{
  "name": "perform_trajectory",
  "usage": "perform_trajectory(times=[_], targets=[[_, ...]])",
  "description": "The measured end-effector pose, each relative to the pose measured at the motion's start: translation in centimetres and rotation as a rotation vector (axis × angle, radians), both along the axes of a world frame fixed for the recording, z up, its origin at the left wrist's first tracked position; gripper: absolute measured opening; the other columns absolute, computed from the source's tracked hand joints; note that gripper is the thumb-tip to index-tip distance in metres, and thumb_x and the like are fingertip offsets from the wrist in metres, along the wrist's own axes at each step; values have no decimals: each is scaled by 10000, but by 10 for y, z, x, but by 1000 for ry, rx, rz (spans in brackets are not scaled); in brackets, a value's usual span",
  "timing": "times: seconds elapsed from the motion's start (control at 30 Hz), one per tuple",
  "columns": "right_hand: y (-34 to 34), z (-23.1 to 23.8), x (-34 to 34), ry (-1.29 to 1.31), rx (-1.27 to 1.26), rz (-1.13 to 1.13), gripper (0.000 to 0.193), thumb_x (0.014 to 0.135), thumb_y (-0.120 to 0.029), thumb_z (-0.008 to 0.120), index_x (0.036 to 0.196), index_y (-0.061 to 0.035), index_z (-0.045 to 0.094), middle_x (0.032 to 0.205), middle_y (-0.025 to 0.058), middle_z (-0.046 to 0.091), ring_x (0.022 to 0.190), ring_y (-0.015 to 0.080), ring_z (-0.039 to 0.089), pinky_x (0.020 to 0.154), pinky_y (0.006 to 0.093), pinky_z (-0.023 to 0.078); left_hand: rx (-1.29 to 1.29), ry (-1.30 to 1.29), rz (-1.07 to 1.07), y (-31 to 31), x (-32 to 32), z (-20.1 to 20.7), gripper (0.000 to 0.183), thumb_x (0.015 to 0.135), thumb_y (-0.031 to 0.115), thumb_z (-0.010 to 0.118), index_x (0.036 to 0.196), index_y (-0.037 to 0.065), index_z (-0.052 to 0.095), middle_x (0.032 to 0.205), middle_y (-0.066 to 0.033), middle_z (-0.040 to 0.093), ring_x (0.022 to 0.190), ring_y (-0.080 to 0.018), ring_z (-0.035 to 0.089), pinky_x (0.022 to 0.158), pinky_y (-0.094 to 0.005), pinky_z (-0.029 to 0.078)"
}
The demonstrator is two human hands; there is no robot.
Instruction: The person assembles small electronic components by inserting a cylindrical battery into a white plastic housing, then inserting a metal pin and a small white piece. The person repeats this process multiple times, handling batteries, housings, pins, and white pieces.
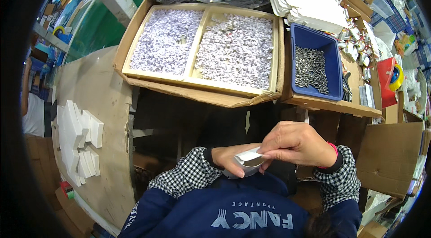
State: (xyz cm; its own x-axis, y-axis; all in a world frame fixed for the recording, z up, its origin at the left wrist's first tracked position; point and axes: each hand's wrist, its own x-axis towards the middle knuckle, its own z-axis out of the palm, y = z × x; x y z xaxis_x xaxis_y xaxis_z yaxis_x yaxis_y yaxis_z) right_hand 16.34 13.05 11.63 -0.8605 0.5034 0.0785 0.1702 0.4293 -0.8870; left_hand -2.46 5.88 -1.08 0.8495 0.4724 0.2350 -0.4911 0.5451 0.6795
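Note:
Low in front of my body, my left hand (pixel 226 156) is wrapped round a small white box (pixel 251 159), its thumb along the near side. The upper end of the box gapes and shows a grey-brown inside. My right hand (pixel 296 143) pinches the white flap at that end between thumb and fingertips. Its other fingers are curled above the box. What lies inside the box cannot be made out.
Ahead, a divided tray (pixel 197 42) holds many small whitish-lilac pieces. Right of it stands a blue bin (pixel 316 90) of small dark metal parts, with stacked white cartons (pixel 310 4) behind. White boxes (pixel 74 143) lie on the left table (pixel 112 116). An open cardboard box (pixel 390 157) stands at right.

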Motion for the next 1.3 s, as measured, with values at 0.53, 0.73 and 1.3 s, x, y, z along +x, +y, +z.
perform_trajectory(times=[0.53,0.73,1.3], targets=[[-1,-14,-4,6,27,166,292,816,-233,712,1055,-67,686,959,46,686,841,219,620,733,304,511,-14,33,-120,0,-4,2,774,691,198,709,1345,-25,361,1209,-159,483,1158,-270,474,1025,-396,349],[-7,-16,-1,69,-57,151,231,826,-155,693,1035,-56,697,951,46,696,815,200,614,723,296,512,57,-15,-108,-3,3,6,747,725,433,735,1247,10,407,1121,-102,450,1059,-191,441,943,-325,346],[-10,-11,-4,75,331,123,376,661,-123,749,1033,-96,708,892,21,660,783,185,606,634,288,527,24,-152,-175,-11,4,-9,990,681,523,782,1358,10,275,1184,-117,410,1125,-205,426,982,-342,353]])
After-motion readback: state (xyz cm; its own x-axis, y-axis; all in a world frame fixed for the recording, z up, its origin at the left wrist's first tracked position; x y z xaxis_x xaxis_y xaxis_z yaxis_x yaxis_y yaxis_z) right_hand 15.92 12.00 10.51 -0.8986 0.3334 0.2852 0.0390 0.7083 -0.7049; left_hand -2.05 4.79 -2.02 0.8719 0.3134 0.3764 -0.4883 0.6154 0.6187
